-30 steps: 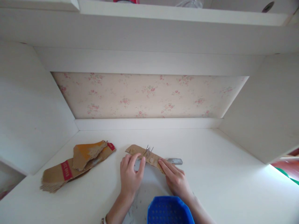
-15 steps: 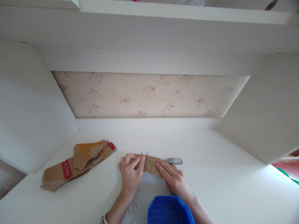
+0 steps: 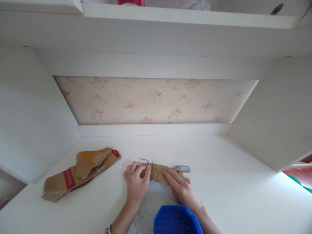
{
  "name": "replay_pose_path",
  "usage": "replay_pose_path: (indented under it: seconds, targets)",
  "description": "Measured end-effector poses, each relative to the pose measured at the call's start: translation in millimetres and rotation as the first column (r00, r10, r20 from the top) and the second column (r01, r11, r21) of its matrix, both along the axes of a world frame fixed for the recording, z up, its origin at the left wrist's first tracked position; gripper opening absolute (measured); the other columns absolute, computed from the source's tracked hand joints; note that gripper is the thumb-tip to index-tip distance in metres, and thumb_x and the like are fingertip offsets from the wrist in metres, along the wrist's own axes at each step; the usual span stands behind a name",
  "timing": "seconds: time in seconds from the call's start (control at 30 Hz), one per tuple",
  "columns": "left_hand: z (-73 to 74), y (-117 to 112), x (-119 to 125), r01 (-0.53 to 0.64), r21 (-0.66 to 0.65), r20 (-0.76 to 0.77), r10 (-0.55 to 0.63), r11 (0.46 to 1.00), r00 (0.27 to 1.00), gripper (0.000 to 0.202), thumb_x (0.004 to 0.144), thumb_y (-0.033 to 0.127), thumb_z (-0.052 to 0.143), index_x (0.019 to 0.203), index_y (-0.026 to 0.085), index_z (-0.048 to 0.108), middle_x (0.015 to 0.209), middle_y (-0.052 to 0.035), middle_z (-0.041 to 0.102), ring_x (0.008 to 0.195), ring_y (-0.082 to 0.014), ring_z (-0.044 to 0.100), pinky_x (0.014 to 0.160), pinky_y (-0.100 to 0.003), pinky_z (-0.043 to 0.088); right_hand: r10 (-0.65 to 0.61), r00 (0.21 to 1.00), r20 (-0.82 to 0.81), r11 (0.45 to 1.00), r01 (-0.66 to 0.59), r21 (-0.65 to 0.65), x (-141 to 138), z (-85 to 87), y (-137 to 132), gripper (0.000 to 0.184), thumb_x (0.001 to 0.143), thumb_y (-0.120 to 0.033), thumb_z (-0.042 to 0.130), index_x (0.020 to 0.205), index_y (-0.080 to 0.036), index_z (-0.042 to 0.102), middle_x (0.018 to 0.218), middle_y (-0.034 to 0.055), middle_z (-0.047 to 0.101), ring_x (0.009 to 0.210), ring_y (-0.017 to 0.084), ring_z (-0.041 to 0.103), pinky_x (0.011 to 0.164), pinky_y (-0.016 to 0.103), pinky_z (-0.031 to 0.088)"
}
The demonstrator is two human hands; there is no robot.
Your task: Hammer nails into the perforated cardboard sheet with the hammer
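Observation:
A strip of brown cardboard (image 3: 157,171) lies between my two hands. Thin dark nails (image 3: 152,165) stick up from its left part. My left hand (image 3: 136,178) is closed at that end, thumb and forefinger pinched around what looks like a nail, mostly hidden by the fingertips. My right hand (image 3: 181,186) presses its fingers together along the strip's right end, holding it; the thumb is hidden. A grey metal head, like a hammer's (image 3: 182,168), pokes out past the right fingers. One loose nail (image 3: 143,159) lies flat just behind the strip.
Close to me sits a blue plastic basket (image 3: 176,221) with a holed bottom, between my forearms. Folded cardboard pieces (image 3: 80,174) with red and orange print rest at the left. Small dark bits (image 3: 143,211) lie left of the basket. White panels (image 3: 258,113) enclose the table's sides.
A nail now lies flat behind the strip, where none showed before. The nail at my left fingertips shows less of its length. Both hands stay almost in place; the view has tilted up slightly.

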State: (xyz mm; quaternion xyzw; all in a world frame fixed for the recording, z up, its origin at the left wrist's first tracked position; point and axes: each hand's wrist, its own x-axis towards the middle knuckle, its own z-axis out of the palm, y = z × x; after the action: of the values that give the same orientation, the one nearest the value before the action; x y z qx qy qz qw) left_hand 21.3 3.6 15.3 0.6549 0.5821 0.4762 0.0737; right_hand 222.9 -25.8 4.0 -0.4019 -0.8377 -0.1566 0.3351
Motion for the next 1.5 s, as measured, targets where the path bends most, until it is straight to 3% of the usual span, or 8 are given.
replay_pose_path:
  seconds: [0.17,0.4,0.57,0.7,0.8,0.9,1.17,1.5]
  targets:
    - [-1.5,3.6,-3.1,-0.056,0.098,0.153,0.041,0.994,0.987,0.020,0.092,0.039,0.056,0.093,0.025,0.070,0.095,-0.0037,0.060,0.093,-0.0234,0.055,0.091,-0.041,0.034,-0.083,0.980,-0.178,0.995,0.072,-0.067,3.5,-8.6,0.6,0.057,0.079,0.006,0.037,0.126,-0.014,0.063,0.117,0.0134,0.075,0.105,0.019,0.072,0.087,0.029,0.061]
    - [-4.1,7.4,-3.0,-0.106,0.177,0.370,0.033,0.978,0.928,0.019,0.091,0.040,0.057,0.087,0.023,0.053,0.094,-0.0034,0.051,0.098,-0.0236,0.050,0.095,-0.041,0.037,-0.138,0.952,-0.273,0.988,0.114,-0.104,5.3,-12.0,0.2,0.053,0.081,0.004,0.040,0.125,-0.013,0.065,0.118,0.0134,0.075,0.106,0.020,0.072,0.089,0.029,0.060]
    - [-5.0,5.9,-1.3,-0.098,0.119,0.517,0.022,0.988,0.856,0.030,0.086,0.049,0.063,0.093,0.022,0.051,0.103,-0.0042,0.048,0.108,-0.0237,0.047,0.101,-0.039,0.034,-0.162,0.926,-0.341,0.982,0.115,-0.153,5.4,-15.7,2.1,0.047,0.086,0.001,0.042,0.126,-0.013,0.064,0.116,0.0136,0.075,0.103,0.019,0.072,0.090,0.028,0.060]
    - [-5.3,2.9,3.0,0.088,-0.075,0.640,-0.020,0.993,0.768,0.036,0.086,0.056,0.061,0.087,0.021,0.055,0.087,-0.0017,0.056,0.087,-0.0206,0.056,0.085,-0.033,0.045,-0.140,0.925,-0.353,0.984,0.091,-0.152,5.7,-19.3,2.4,0.046,0.089,0.000,0.042,0.127,-0.015,0.063,0.118,0.0140,0.074,0.107,0.018,0.071,0.092,0.030,0.059]
    - [-6.6,2.1,7.6,0.328,-0.235,0.734,-0.055,0.915,0.677,0.047,0.083,0.062,0.062,0.081,0.016,0.065,0.070,-0.0037,0.063,0.067,-0.0206,0.061,0.066,-0.032,0.050,-0.069,0.961,-0.269,0.991,0.035,-0.127,6.5,-18.5,2.3,0.057,0.086,0.004,0.039,0.135,-0.019,0.057,0.126,0.0130,0.071,0.115,0.020,0.066,0.093,0.035,0.059]
    - [-9.1,4.5,10.5,0.480,-0.311,0.821,-0.022,0.820,0.570,0.054,0.079,0.062,0.065,0.086,0.009,0.070,0.069,-0.0094,0.070,0.063,-0.0238,0.066,0.057,-0.033,0.054,-0.006,0.984,-0.178,0.995,-0.012,-0.097,6.6,-13.6,3.2,0.061,0.086,0.005,0.038,0.140,-0.020,0.052,0.129,0.0125,0.069,0.122,0.021,0.062,0.096,0.038,0.058]
    - [-6.5,11.4,8.5,0.625,-0.314,0.941,0.148,0.715,0.304,0.028,0.087,0.029,0.065,0.109,0.012,0.068,0.095,-0.0122,0.077,0.074,-0.0187,0.073,0.062,-0.025,0.057,-0.012,1.000,0.019,0.993,0.014,-0.114,1.4,-3.7,7.4,0.046,0.091,0.000,0.039,0.131,-0.010,0.061,0.131,0.0160,0.067,0.124,0.027,0.061,0.096,0.041,0.059]
    - [-1.9,11.2,6.8,0.678,-0.251,0.968,0.197,0.691,0.157,0.019,0.089,0.016,0.064,0.107,0.012,0.069,0.107,-0.0127,0.076,0.084,-0.0174,0.074,0.070,-0.024,0.059,-0.013,0.998,0.054,0.991,0.020,-0.132,0.2,-9.2,4.8,0.052,0.087,0.002,0.041,0.134,-0.014,0.058,0.136,0.0138,0.064,0.129,0.025,0.056,0.098,0.039,0.057]
